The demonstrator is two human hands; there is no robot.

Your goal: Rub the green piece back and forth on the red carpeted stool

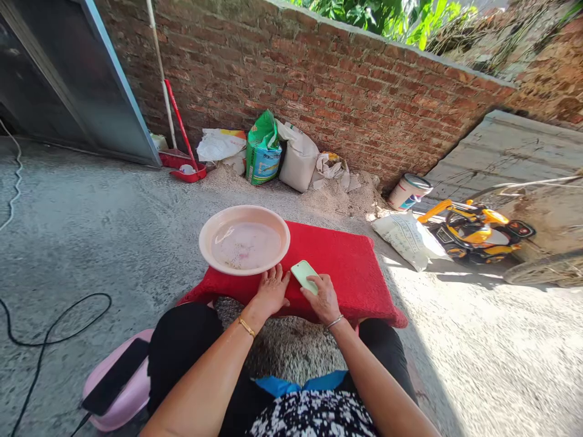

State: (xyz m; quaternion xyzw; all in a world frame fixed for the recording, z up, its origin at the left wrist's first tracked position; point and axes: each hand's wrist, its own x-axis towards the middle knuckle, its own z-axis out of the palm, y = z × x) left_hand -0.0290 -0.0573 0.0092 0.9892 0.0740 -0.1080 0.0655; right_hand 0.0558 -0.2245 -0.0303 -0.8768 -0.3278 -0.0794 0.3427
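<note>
My left hand lies on the red cloth over a low table, its fingers stretched out and near the basin's rim. Just left of centre stands a pale pink basin with cloudy water and small bits in it. My right hand has its thumb and fingers on a pale green phone case, a flat rectangle with rounded corners and a small dark spot at its far corner. The case is over the cloth, right of my left hand. The fingers partly cover its near end.
Sacks and sandy heaps line the brick wall, beside a red dustpan. A bucket, a white bag and a yellow toy excavator are to the right. A pink stool bears a black device; a cable lies nearby.
</note>
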